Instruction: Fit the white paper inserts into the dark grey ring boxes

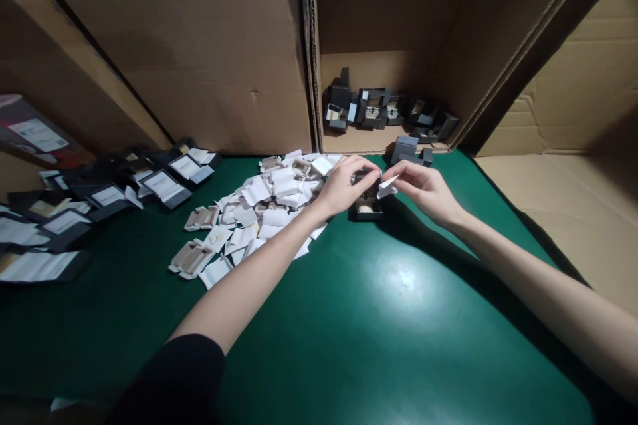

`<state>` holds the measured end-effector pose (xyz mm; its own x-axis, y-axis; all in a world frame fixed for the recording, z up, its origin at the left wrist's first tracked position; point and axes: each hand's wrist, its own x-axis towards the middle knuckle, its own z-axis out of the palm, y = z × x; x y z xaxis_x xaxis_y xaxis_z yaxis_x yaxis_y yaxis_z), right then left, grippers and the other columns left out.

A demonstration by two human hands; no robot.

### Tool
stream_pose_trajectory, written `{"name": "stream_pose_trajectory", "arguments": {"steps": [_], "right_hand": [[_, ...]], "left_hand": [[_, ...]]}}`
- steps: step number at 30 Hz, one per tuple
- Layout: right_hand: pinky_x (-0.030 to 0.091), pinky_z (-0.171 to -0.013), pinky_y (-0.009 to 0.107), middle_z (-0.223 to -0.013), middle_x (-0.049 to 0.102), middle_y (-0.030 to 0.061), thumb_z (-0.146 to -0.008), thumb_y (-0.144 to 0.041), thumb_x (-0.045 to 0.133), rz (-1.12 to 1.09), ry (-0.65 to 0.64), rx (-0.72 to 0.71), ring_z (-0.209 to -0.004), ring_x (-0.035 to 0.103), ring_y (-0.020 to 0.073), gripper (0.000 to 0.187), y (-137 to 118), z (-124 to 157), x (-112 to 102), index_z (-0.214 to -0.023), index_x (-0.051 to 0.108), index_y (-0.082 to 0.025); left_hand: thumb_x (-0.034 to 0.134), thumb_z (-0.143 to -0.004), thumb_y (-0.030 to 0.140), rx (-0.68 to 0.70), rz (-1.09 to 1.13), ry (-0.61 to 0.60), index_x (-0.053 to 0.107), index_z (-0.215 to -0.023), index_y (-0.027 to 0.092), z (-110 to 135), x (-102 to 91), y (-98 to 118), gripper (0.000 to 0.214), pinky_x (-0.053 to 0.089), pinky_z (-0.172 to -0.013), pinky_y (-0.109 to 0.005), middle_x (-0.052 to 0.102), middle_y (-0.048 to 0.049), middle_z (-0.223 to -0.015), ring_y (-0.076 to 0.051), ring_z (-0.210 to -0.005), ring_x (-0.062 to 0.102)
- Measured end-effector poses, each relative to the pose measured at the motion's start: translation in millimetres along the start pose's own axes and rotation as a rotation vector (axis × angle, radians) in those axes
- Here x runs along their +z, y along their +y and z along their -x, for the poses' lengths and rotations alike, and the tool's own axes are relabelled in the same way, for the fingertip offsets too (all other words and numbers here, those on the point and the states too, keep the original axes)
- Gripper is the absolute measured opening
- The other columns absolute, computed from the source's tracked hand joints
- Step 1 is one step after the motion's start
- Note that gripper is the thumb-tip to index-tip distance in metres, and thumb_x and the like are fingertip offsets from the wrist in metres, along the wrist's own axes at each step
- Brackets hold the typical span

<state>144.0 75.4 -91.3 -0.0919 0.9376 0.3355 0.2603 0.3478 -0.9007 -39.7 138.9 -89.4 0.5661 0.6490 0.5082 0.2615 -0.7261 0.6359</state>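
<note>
A small open black box [369, 215] with a pale lining stands on the green table in front of me. My left hand [347, 185] reaches over its back part, fingers bent and thumb close to the fingertips, gripping the box near its raised lid; the exact contact is partly hidden by the fingers. Just to the right, my right hand [423, 191] pinches a small folded white card insert [387, 188] between thumb and fingers. The insert is held above the box's right side, tilted.
A heap of white card inserts [274, 195] lies left of the box. Several black boxes with labels [162, 185] are at the left. More open black boxes [373, 109] sit in a cardboard carton [393, 66]. Another dark box [405, 147] lies behind my right hand.
</note>
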Motion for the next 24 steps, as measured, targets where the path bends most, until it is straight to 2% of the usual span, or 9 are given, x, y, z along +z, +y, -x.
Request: {"name": "stream_pose_trajectory", "arguments": {"steps": [4, 9, 12, 14, 16, 19, 24], "right_hand": [[0.053, -0.075, 0.034, -0.091, 0.061, 0.0051, -0.083, -0.025, 0.056, 0.115, -0.063, -0.080, -0.079, 0.061, 0.0171, 0.017, -0.3, -1.0, -5.8, -0.098, 0.062, -0.019], [0.052, -0.080, 0.033, -0.099, 0.063, 0.0061, -0.080, -0.024, 0.062, 0.194, -0.014, -0.136, -0.091, 0.062, 0.0199, 0.024, -6.5, -0.8, -10.3, -0.103, 0.056, -0.021], [0.050, -0.079, 0.032, -0.096, 0.066, 0.0056, -0.085, -0.023, 0.056, 0.344, -0.119, -0.196, -0.089, 0.063, 0.0194, 0.011, -13.6, 0.0, -10.7, -0.095, 0.061, -0.021], [0.048, -0.077, 0.031, -0.094, 0.066, 0.0064, -0.089, -0.019, 0.048, 0.476, -0.200, -0.280, -0.087, 0.061, 0.0185, 0.016, -17.3, 1.2, -9.0, -0.090, 0.064, -0.020], [0.045, -0.075, 0.032, -0.091, 0.064, 0.0078, -0.091, -0.016, 0.040, 0.628, -0.243, -0.382, -0.085, 0.059, 0.0187, 0.024, -19.9, 3.3, -5.5, -0.094, 0.063, -0.019], [0.040, -0.074, 0.034, -0.087, 0.063, 0.0086, -0.093, -0.014, 0.036, 0.855, -0.264, -0.500, -0.081, 0.053, 0.0191, 0.026, -23.7, 7.1, 0.9, -0.102, 0.060, -0.017], [0.035, -0.075, 0.033, -0.085, 0.065, 0.0071, -0.095, -0.017, 0.040, 0.962, -0.306, -0.586, -0.082, 0.050, 0.0183, 0.023, -28.2, 8.9, 4.5, -0.089, 0.062, -0.017]], "left_hand": [[0.052, -0.087, 0.019, -0.061, 0.046, 0.015, 0.061, -0.102, 0.017, -0.7, 0.7, -6.0, 0.017, 0.047, -0.086, -0.028, 0.064, -0.0054, -0.107, -0.017, -0.098, 0.059], [0.047, -0.077, 0.006, -0.083, 0.060, -0.028, 0.056, -0.103, 0.017, 1.1, 4.7, -10.9, 0.030, 0.047, -0.087, -0.029, 0.062, -0.0046, -0.106, -0.017, -0.099, 0.058], [0.046, -0.076, 0.005, -0.120, 0.138, -0.048, 0.053, -0.107, 0.017, 2.1, 8.3, -13.2, 0.034, 0.050, -0.077, -0.025, 0.061, -0.0052, -0.107, -0.017, -0.098, 0.059], [0.047, -0.076, 0.005, -0.132, 0.204, -0.059, 0.052, -0.109, 0.017, 1.8, 9.1, -14.1, 0.035, 0.050, -0.072, -0.022, 0.062, -0.0059, -0.105, -0.016, -0.097, 0.061], [0.047, -0.077, 0.005, -0.129, 0.246, -0.070, 0.053, -0.109, 0.016, 0.8, 8.1, -14.4, 0.034, 0.050, -0.070, -0.021, 0.063, -0.0065, -0.104, -0.016, -0.097, 0.062], [0.050, -0.079, 0.007, -0.119, 0.250, -0.114, 0.061, -0.104, 0.015, -0.5, 5.5, -14.1, 0.028, 0.052, -0.075, -0.023, 0.066, -0.0064, -0.104, -0.015, -0.093, 0.063], [0.057, -0.080, 0.011, -0.115, 0.272, -0.169, 0.067, -0.105, 0.014, -0.1, 4.8, -12.5, 0.027, 0.051, -0.086, -0.030, 0.067, -0.0077, -0.111, -0.018, -0.100, 0.063]]}}
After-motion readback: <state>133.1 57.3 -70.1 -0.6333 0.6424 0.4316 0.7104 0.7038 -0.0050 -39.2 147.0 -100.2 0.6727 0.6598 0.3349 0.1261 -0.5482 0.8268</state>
